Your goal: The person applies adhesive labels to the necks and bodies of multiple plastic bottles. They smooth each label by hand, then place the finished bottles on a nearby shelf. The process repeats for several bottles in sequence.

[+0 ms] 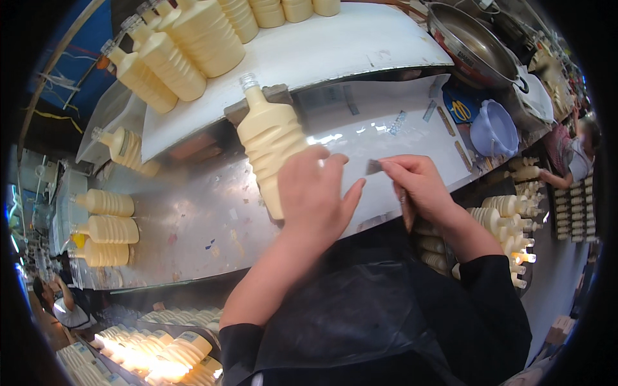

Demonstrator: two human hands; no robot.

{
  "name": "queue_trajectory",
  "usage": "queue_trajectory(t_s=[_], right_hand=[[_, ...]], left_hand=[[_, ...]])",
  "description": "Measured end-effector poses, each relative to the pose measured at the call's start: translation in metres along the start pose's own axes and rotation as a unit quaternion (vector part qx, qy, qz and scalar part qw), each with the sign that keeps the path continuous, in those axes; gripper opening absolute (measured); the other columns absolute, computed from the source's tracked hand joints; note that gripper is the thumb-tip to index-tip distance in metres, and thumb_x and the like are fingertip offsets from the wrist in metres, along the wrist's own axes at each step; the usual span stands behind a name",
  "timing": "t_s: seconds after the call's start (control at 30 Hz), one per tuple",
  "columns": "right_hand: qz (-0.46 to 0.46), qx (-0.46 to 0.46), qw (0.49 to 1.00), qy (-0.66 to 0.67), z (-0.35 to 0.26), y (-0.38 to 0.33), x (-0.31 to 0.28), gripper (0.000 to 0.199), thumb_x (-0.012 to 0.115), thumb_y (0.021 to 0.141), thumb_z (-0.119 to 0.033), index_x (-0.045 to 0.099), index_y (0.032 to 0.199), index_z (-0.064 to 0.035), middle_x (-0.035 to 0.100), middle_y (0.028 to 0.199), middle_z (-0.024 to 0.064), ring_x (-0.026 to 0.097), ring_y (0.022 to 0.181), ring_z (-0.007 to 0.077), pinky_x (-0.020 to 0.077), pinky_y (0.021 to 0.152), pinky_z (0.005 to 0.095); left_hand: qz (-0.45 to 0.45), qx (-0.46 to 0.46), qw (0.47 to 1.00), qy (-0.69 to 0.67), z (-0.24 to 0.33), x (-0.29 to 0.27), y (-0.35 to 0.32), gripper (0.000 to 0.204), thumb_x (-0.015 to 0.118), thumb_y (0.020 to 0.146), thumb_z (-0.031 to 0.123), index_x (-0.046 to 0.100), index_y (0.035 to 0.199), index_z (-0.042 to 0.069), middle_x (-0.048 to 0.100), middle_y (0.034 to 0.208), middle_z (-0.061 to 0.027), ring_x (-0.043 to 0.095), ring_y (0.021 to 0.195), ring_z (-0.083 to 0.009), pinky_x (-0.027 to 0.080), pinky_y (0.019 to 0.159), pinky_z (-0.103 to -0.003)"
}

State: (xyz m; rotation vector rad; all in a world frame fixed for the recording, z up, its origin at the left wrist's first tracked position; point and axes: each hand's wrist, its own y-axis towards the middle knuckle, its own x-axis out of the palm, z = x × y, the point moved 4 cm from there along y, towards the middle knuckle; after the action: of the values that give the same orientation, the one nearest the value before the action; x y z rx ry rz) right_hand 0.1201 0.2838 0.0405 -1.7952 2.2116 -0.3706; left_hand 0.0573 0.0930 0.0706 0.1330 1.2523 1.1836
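Observation:
A cream-coloured ribbed bottle (271, 132) lies on the metal worktable, its clear threaded neck pointing away from me against a dark grey block (278, 94). Over the bottle's lower right side is my left hand (313, 193), blurred, thumb and fingers apart, with nothing seen in it. Whether it touches the bottle I cannot tell. My right hand (421, 184), to the right of the bottle, pinches a small flat tool with a grey tip (374, 167). A brownish handle-like part shows below its fingers; the exact kind of tool is unclear.
Several cream bottles (206, 38) stand on a white raised board (335, 40). More lie on the table's left end (106, 230). A lilac bucket (494, 128), a large metal pan (473, 45) and yellow-handled scissors (461, 109) are at right. Bottles crowd both sides; other people work nearby.

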Motion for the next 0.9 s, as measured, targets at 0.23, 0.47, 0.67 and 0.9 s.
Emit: queue_trajectory(t_s=[0.23,0.47,0.67,0.9], right_hand=[[-0.096,-0.212,0.972,-0.036,-0.033,0.013,0.064,0.029,0.056,0.103,-0.008,0.069,0.126,0.0027,0.066,0.122,0.0095,0.056,0.065,0.0053,0.0486,0.059,0.0204],[-0.122,-0.193,0.973,-0.019,-0.052,0.043,0.077,0.046,0.073,0.089,-0.007,0.063,0.133,-0.0012,0.071,0.107,0.0046,0.057,0.067,0.0023,0.0474,0.060,0.0196],[-0.252,-0.039,0.967,0.007,-0.039,0.077,0.093,0.021,0.074,0.092,-0.012,0.071,0.110,-0.0009,0.070,0.094,-0.0018,0.057,0.073,0.0011,0.0450,0.062,0.0188],[-0.179,-0.110,0.978,-0.004,-0.056,0.118,0.092,0.019,0.068,0.099,-0.022,0.069,0.098,-0.0028,0.067,0.088,-0.0044,0.055,0.078,0.0017,0.0449,0.069,0.0204]], left_hand=[[0.064,-0.016,0.990,0.125,-0.012,-0.013,0.000,0.027,0.081,0.073,0.017,0.071,0.097,0.009,0.063,0.100,-0.0081,0.060,0.093,-0.0300,0.048,0.081,-0.041],[0.120,-0.319,0.883,-0.324,-0.058,-0.024,-0.009,0.012,0.071,0.089,0.007,0.073,0.099,0.002,0.071,0.093,-0.0042,0.064,0.081,-0.0165,0.052,0.074,-0.031],[0.207,-0.409,0.752,-0.474,-0.083,-0.031,0.003,0.014,0.070,0.096,0.006,0.071,0.108,0.000,0.069,0.090,-0.0005,0.053,0.072,-0.0049,0.042,0.066,-0.019],[0.242,-0.431,0.750,-0.439,-0.117,-0.019,0.000,0.011,0.074,0.096,0.012,0.070,0.100,0.002,0.064,0.082,0.0024,0.047,0.069,-0.0046,0.038,0.063,-0.019]])
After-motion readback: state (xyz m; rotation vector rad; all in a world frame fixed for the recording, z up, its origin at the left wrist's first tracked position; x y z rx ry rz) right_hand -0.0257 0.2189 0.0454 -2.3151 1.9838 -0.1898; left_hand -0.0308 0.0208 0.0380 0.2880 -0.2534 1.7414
